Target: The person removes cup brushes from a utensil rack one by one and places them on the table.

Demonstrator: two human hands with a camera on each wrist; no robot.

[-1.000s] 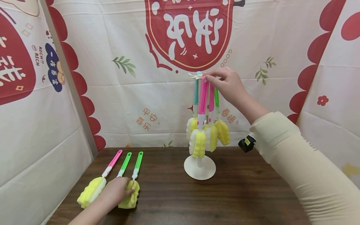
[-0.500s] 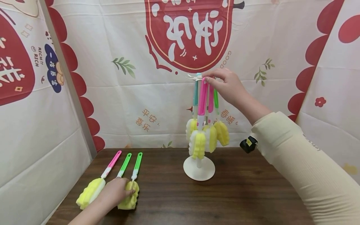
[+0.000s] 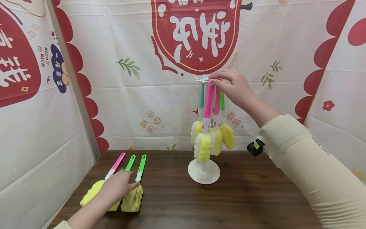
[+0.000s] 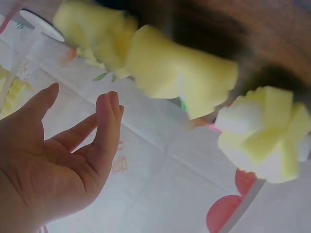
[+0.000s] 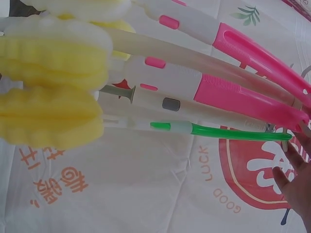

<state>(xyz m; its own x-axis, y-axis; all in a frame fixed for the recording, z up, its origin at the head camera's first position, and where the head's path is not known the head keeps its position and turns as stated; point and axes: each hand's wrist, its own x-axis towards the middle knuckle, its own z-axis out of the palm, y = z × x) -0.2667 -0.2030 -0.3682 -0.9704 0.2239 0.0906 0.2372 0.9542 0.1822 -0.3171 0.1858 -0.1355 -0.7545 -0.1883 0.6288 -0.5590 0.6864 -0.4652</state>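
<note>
My right hand [image 3: 233, 87] pinches the top of a pink-handled sponge brush [image 3: 209, 100] at the arms of a white rack [image 3: 204, 172]. Behind it hang another pink-handled brush [image 5: 248, 99], a green-handled brush [image 5: 238, 133] and a teal-handled brush [image 3: 201, 97], sponge heads down. My left hand [image 3: 118, 184] is over the brushes lying on the table at left, fingers loosely bent and holding nothing in the left wrist view. Those are a pink-handled brush [image 3: 116, 163], a green-handled brush [image 3: 130, 163] whose middle the hand hides, and a second green-handled brush [image 3: 132, 198] at their right.
The dark wooden table [image 3: 171, 203] carries the rack and the lying brushes. A printed cloth [image 3: 128, 105] stands close behind the table, with side cloths at left and right. A black wrist device [image 3: 255, 147] sits beneath my right sleeve.
My left hand has come off the rightmost sponge head and moved a little up, its fingers loosening. The right hand stays at the top of the rack with the pink-handled brush.
</note>
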